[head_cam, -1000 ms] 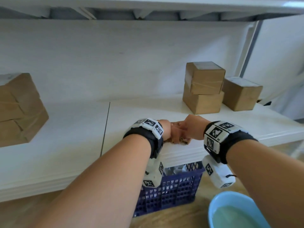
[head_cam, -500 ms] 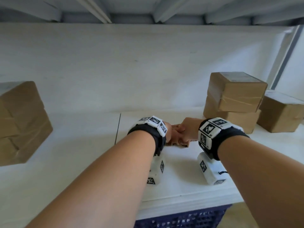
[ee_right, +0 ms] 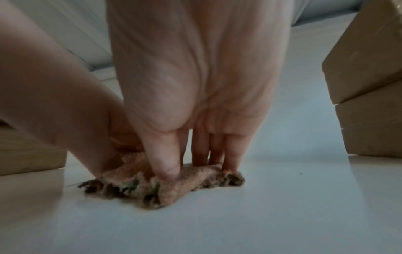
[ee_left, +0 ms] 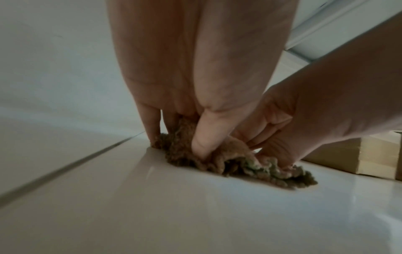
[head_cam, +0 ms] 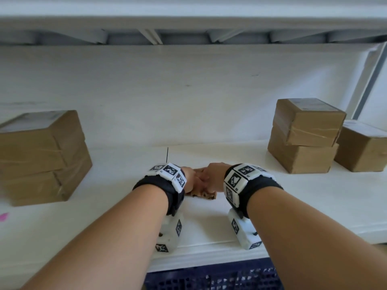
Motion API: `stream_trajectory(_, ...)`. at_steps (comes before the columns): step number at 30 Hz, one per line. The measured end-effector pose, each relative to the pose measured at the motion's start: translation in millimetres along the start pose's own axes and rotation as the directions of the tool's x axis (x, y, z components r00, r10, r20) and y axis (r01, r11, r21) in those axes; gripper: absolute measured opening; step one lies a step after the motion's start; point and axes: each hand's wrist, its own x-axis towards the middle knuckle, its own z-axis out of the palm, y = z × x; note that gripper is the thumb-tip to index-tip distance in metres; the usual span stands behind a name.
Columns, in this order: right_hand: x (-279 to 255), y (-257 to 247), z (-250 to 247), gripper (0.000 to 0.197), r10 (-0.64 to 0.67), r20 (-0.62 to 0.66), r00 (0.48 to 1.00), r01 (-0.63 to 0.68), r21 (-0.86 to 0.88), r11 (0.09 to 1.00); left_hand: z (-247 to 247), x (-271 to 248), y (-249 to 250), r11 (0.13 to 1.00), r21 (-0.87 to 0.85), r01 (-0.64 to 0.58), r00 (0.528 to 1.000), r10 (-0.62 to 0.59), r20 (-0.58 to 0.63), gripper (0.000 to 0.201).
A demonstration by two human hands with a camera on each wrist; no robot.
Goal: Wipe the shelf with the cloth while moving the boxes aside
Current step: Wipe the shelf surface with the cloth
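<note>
Scene: a person reaches both bare forearms onto a white shelf (head_cam: 314,197), seen from a head camera looking down.
Left hand: the left hand (head_cam: 191,181) is at the middle of the shelf, fingers (ee_left: 150,123) and thumb pointing down and pinching a bunched brown cloth (head_cam: 204,195) against the surface.
Right hand: the right hand (head_cam: 213,176) is just beside the left, touching it; its fingers (ee_right: 230,154) and thumb press down and pinch the same cloth.
Cloth: small, fuzzy and crumpled, lying on the shelf under both hands, with some greenish fibres along its frayed edge; the wrist views are dim, so the colour may be off.
Wrists: each carries a black strap with white blocks printed with square black-and-white markers.
Left boxes: a stack of two taped cardboard boxes (head_cam: 41,158) stands on the shelf well to the left of the hands.
Right boxes: another stack of two boxes (head_cam: 303,135) stands to the right, apart from the hands, with a single box (head_cam: 362,147) just beside it, farther right.
Seam: a thin dark joint line (head_cam: 167,153) crosses the shelf just left of the hands.
Below: a dark blue slatted crate (head_cam: 213,277) shows under the shelf's front edge.
Above: the underside of a higher white shelf (head_cam: 188,36).
</note>
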Motion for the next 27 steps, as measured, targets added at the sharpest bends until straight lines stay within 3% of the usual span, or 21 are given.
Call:
stream_trajectory(4,-34,-13,1,0.043,-0.075,-0.006,0.997,0.075,-0.078,0.994,7,-17,0,0.999,0.029,0.042,0.999,-0.042,0.016,0.039)
stream_trajectory(8,-75,-7,2,0.042,-0.101,-0.003,0.995,0.101,-0.010,0.995,5,-33,23,1.000,-0.011,0.010,1.000,-0.009,0.029,0.043)
stream_trajectory(12,-113,11,6,0.038,-0.052,0.025,0.998,0.052,0.008,0.999,6,-39,50,0.997,-0.075,-0.028,0.999,0.029,0.019,0.042)
stream_trajectory(17,-151,46,16,0.034,0.071,0.042,0.997,-0.074,0.086,0.993,1,-41,91,0.968,-0.196,-0.154,0.988,0.157,0.001,0.060)
stream_trajectory(21,-161,78,32,0.038,0.158,-0.008,0.987,-0.155,0.153,0.976,-5,-37,122,0.943,-0.211,-0.258,0.966,0.254,-0.044,0.054)
stream_trajectory(27,-144,82,33,0.044,0.179,-0.002,0.984,-0.179,0.033,0.983,-9,-17,133,0.953,-0.196,-0.230,0.973,0.217,-0.083,0.046)
